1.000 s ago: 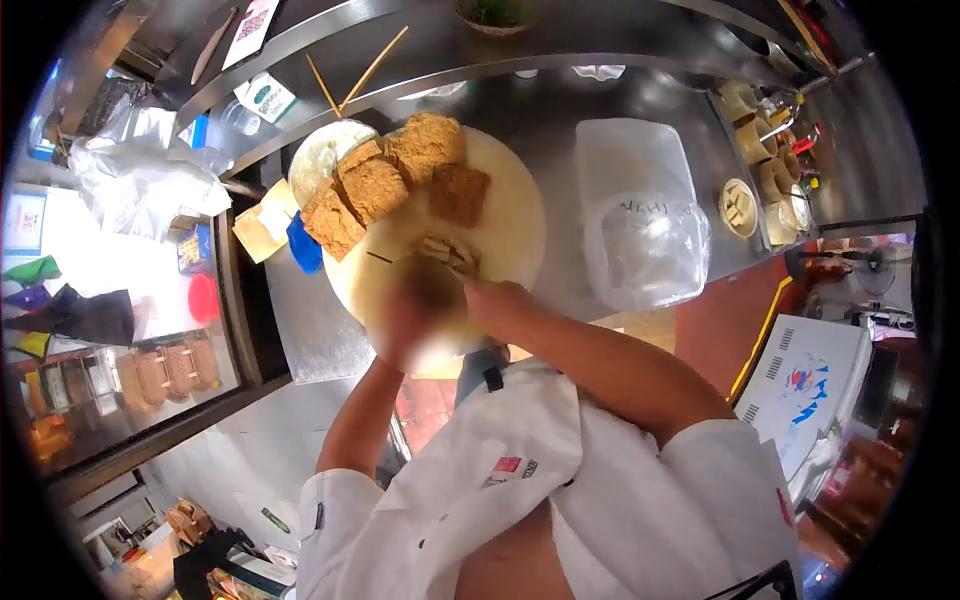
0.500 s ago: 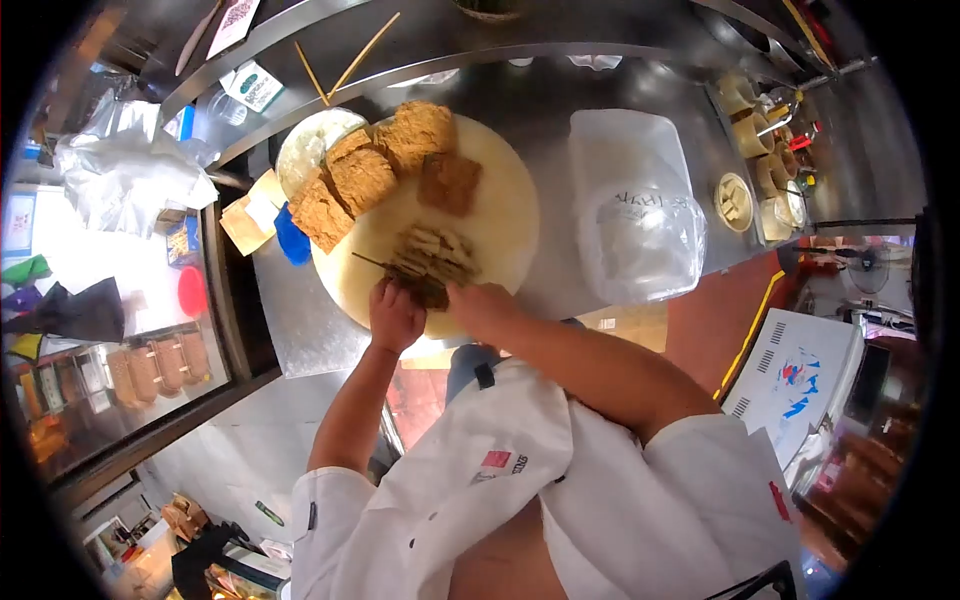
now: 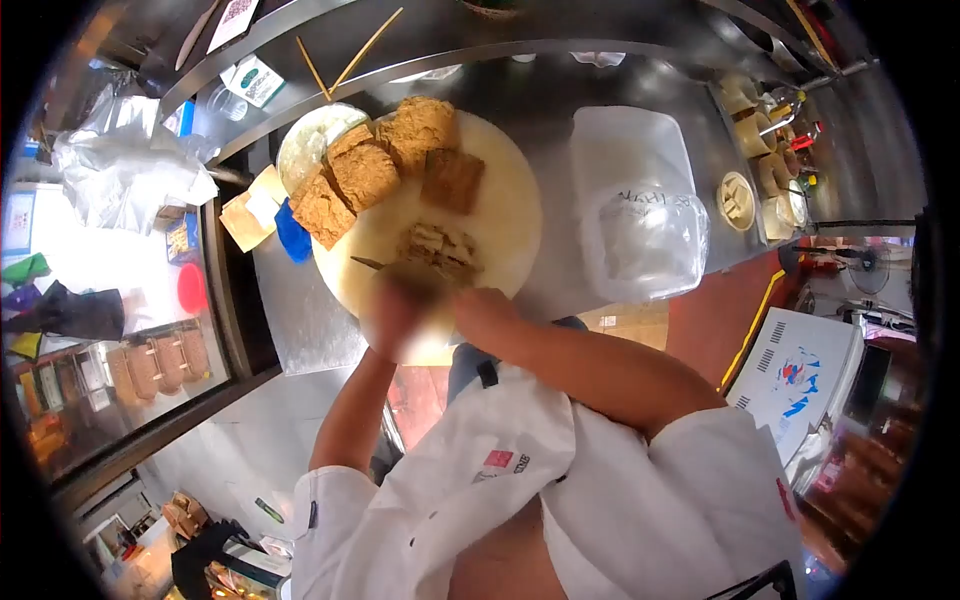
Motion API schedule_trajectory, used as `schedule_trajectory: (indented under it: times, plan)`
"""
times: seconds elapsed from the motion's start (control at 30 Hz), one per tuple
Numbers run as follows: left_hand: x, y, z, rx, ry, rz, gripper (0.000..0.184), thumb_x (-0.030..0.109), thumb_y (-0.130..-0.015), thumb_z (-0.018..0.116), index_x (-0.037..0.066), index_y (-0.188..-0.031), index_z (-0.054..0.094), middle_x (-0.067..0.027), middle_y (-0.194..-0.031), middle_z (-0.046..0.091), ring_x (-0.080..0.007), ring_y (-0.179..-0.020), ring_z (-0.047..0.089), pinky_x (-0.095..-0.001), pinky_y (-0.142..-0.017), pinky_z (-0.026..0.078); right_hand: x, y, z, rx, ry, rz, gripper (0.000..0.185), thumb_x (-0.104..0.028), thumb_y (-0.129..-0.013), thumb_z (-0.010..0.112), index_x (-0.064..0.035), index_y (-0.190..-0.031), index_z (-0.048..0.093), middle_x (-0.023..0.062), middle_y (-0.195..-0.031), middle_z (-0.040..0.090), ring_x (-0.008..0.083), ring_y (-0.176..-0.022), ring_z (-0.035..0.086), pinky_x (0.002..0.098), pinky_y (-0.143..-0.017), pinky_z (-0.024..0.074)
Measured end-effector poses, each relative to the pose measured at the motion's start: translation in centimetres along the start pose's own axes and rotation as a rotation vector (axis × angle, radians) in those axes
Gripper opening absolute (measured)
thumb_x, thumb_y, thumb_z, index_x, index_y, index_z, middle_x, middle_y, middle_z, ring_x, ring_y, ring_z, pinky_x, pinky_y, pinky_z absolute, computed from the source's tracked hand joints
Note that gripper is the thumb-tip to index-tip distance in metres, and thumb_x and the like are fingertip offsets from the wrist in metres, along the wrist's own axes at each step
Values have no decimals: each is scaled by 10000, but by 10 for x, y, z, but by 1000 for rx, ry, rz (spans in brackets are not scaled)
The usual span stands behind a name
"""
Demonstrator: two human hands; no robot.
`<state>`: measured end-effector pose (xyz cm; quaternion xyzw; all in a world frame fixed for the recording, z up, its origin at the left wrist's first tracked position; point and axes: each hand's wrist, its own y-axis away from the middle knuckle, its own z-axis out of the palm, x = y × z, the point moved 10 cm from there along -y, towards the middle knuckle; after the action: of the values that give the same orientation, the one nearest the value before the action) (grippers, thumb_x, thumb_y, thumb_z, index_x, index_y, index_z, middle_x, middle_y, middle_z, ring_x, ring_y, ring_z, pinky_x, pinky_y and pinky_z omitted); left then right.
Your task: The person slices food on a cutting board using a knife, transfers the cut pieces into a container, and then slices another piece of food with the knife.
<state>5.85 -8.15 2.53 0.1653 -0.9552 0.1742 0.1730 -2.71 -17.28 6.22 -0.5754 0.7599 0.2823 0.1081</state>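
Note:
My right hand (image 3: 485, 315) is closed at the near edge of a round pale cutting board (image 3: 510, 200), around what looks like the handle end of a knife. The dark knife blade (image 3: 366, 263) points left across the board, partly lost in blur. My left hand (image 3: 393, 312) is beside it at the near left of the board, its fingers smeared. Just beyond the blade lies a heap of cut strips (image 3: 440, 246), pale inside with brown edges. A flat brown fried piece (image 3: 453, 181) rests farther back. Several crusty golden-brown fried blocks (image 3: 362, 175) line the board's far left.
A clear plastic tub (image 3: 640, 150) stands right of the board on the steel counter (image 3: 555, 170). A round white container (image 3: 310, 145) and a blue cloth-like item (image 3: 293, 235) are at the left. Seasoning pots (image 3: 755, 135) line the right; chopsticks (image 3: 365, 50) lean on the shelf.
My left hand has moved slightly down and blurred. The blade's visible part is a little lower, and my right hand has shifted slightly right. The heap of strips looks somewhat rearranged.

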Motion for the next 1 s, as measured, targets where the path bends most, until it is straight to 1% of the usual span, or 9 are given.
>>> schedule_trajectory:
  times: [0.1, 0.17, 0.3, 0.37, 0.57, 0.77, 0.87, 0.93, 1.0]
  plan:
    - [-5, 4, 1, 31, 44, 28, 323, 128, -804, 641, 0, -1100, 616, -230, -1165, 616, -461, -1129, 558, -573, -1004, 445, 19, -13, 13, -22, 20, 48, 160, -75, -899, 594, -12, -1046, 606, 195, -858, 736, 370, -818, 749, 479, -702, 604]
    - [2, 6, -8, 77, 10, 40, 323, 131, -805, 649, -1, -1098, 621, -231, -1171, 612, -466, -1141, 553, -573, -1003, 446, 31, -15, 22, -160, -77, 130, 209, -76, -891, 611, -25, -1093, 604, 183, -854, 738, 380, -807, 744, 489, -701, 600]
    - [8, 10, -14, 169, -65, 45, 311, 130, -813, 668, -5, -1092, 638, -236, -1189, 603, -477, -1160, 540, -567, -1009, 452, 26, -1, 17, -79, 11, 32, 244, -61, -872, 625, -26, -1112, 596, 166, -846, 741, 388, -791, 737, 499, -718, 597]
    - [-5, 16, -2, 126, -67, 4, 304, 125, -815, 669, -6, -1088, 643, -236, -1188, 602, -475, -1153, 541, -564, -1008, 456, 8, 12, -15, -39, -9, -7, 263, -43, -855, 631, -15, -1114, 592, 167, -894, 744, 391, -807, 735, 494, -733, 598]
    - [-29, 27, 19, 39, -14, -107, 273, 111, -816, 666, -9, -1061, 649, -223, -1144, 613, -462, -1097, 559, -558, -989, 471, -5, 10, -19, -177, -46, 93, 210, -78, -901, 579, -12, -1100, 601, 209, -991, 735, 402, -893, 739, 506, -762, 599]
    - [-23, 17, 11, 82, 22, -44, 240, 101, -798, 665, 11, -1020, 662, -215, -1102, 633, -452, -1075, 573, -554, -976, 477, 28, -15, 35, -134, -72, 158, 175, -111, -915, 579, -3, -1051, 596, 230, -911, 739, 423, -887, 736, 525, -771, 588]
    - [-13, 16, 0, 152, 18, 7, 220, 103, -792, 667, 21, -995, 675, -204, -1103, 646, -446, -1089, 574, -548, -985, 473, 39, -18, 33, -141, -86, 119, 172, -116, -920, 575, -5, -1050, 593, 226, -913, 737, 434, -888, 732, 526, -780, 587]
    - [-22, 18, 3, 148, -24, -142, 213, 111, -795, 675, 21, -988, 679, -195, -1090, 652, -446, -1087, 573, -547, -989, 474, 34, -12, 16, -121, -102, 96, 173, -117, -921, 569, -7, -1053, 594, 225, -914, 737, 439, -887, 730, 528, -787, 586]
    - [-27, 26, 13, 125, -18, -117, 217, 113, -798, 678, 21, -995, 682, -193, -1097, 650, -447, -1090, 573, -544, -987, 478, 22, 3, 4, -110, -127, 85, 175, -118, -923, 564, -10, -1056, 596, 224, -915, 737, 444, -885, 728, 530, -794, 585]
